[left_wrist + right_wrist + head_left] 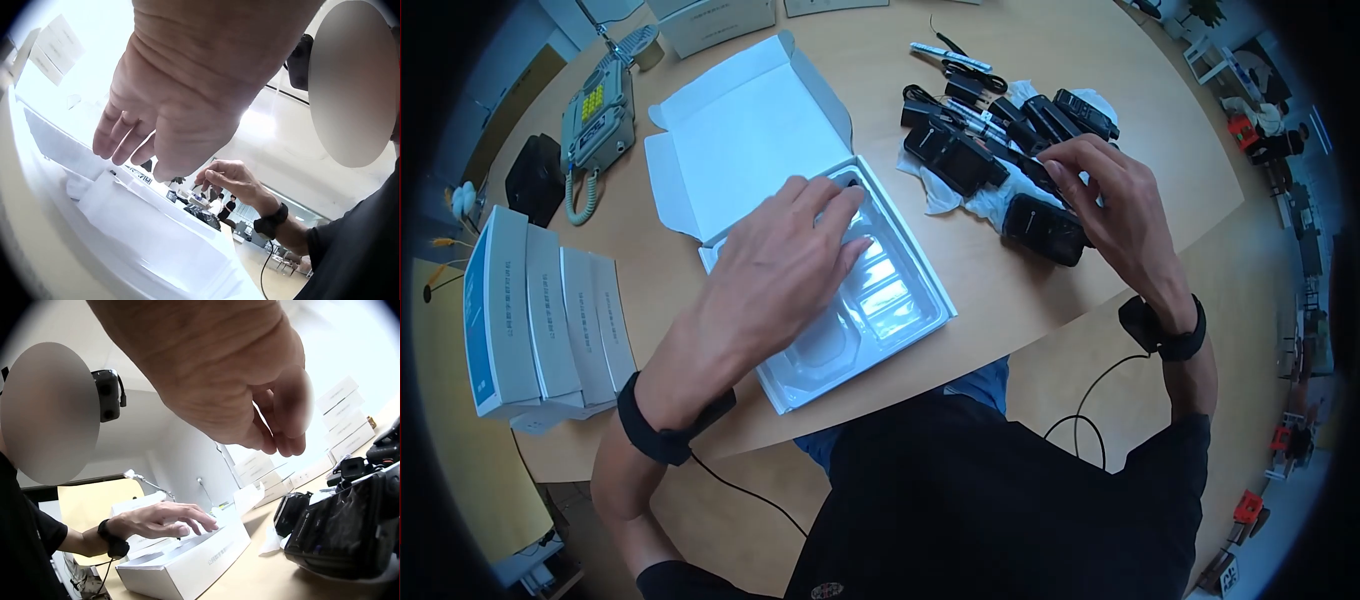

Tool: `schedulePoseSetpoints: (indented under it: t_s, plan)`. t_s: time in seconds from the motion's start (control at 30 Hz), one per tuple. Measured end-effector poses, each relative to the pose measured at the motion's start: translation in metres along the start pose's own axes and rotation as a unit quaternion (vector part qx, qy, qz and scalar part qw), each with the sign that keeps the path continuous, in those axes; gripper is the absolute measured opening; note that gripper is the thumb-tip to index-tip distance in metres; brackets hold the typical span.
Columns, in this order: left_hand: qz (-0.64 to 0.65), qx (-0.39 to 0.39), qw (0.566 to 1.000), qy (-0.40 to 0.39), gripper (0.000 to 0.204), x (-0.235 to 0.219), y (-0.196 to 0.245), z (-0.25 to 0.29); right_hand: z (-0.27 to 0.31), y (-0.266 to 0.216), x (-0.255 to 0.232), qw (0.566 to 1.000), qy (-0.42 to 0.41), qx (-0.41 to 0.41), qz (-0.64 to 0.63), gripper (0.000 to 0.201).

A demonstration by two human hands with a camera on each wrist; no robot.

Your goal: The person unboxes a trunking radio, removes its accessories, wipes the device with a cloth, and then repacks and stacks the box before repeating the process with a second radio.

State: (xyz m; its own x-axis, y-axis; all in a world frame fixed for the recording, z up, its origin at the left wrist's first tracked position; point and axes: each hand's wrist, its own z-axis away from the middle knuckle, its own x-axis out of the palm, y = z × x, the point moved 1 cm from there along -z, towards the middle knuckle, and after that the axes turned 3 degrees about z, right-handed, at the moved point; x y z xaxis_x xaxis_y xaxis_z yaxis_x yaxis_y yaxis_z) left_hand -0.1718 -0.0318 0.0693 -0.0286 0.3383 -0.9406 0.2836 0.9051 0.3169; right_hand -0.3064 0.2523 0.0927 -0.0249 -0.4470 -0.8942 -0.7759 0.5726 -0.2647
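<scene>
My left hand (775,265) reaches over an open white box (920,290) with its lid folded back. Its fingers are extended toward the far right corner of the clear plastic tray (880,275) inside. Close to these fingertips, a small dark piece (852,182) shows in that corner. My right hand (1115,200) hovers above a pile of black electronics, its fingers loosely bent and nothing visible in them in the right wrist view. Beneath it lies a black wrapped device (1040,228); another black device (950,155) lies farther left in the pile.
Several white boxes (550,310) stand in a row at the left. A corded telephone (600,120) and a black pouch (535,180) are behind them. More white boxes (710,22) line the far edge. Cables, pens (950,57) and white wrapping (940,195) lie among the electronics.
</scene>
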Motion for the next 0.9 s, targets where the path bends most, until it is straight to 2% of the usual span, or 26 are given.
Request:
schedulePoseSetpoints:
  t_s: [0.07,0.13,0.27,0.3,0.4,0.43,0.53,0.6,0.67,0.7,0.77,0.8,0.83,0.87,0.9]
  plan:
    - [0.011,0.0,1.0,-0.025,0.039,0.018,-0.01,0.003,-0.005,-0.002,0.007,1.0,-0.003,0.0,0.003,0.008]
    - [0.022,-0.001,0.998,-0.054,0.038,0.028,-0.014,0.007,-0.007,-0.015,0.024,0.995,0.012,-0.094,-0.036,0.009]
    - [0.039,-0.013,0.999,-0.035,0.041,0.03,-0.011,0.008,0.002,-0.035,0.043,0.976,-0.096,-0.182,0.073,0.011]
    - [0.064,-0.026,0.997,-0.022,0.043,0.031,-0.011,0.009,0.005,-0.036,0.041,0.976,-0.095,-0.181,0.077,0.011]
    - [0.121,0.008,0.993,0.01,0.048,0.043,-0.016,0.011,0.01,-0.032,0.033,0.983,-0.088,-0.147,0.061,0.012]
    - [0.149,-0.005,0.988,-0.032,0.051,0.039,-0.013,0.008,0.013,-0.028,0.027,0.988,-0.072,-0.123,0.052,0.011]
    - [0.164,0.012,0.985,-0.057,0.05,0.039,-0.017,0.002,0.015,-0.008,0.018,0.995,-0.054,-0.076,0.028,0.009]
    - [0.164,0.014,0.984,-0.066,0.049,0.037,-0.018,0.0,0.0,0.012,0.014,0.998,-0.001,-0.062,0.03,0.009]
    - [0.16,0.017,0.985,-0.07,0.049,0.034,-0.019,-0.003,-0.035,0.013,0.005,0.997,-0.074,0.029,0.006,0.013]
    - [0.158,0.024,0.986,-0.045,0.043,0.032,-0.019,-0.004,-0.053,0.022,0.012,0.996,-0.078,0.043,-0.01,0.019]
    - [0.153,0.031,0.988,-0.019,0.038,0.028,-0.019,-0.008,-0.09,0.04,0.035,0.997,-0.077,0.008,-0.015,0.03]
    - [0.162,0.024,0.986,0.046,0.032,0.025,-0.017,-0.009,-0.107,0.047,0.05,0.997,-0.077,0.007,-0.017,0.03]
    - [0.168,0.018,0.979,0.111,0.025,0.022,-0.015,-0.011,-0.123,0.053,0.068,0.992,-0.123,0.016,-0.036,0.038]
    - [0.165,0.018,0.98,0.113,0.025,0.021,-0.014,-0.013,-0.137,0.054,0.08,0.984,-0.168,0.024,-0.054,0.046]
    - [0.188,0.01,0.969,0.157,0.019,0.019,-0.013,-0.015,-0.148,0.053,0.09,0.985,-0.164,0.023,-0.054,0.046]
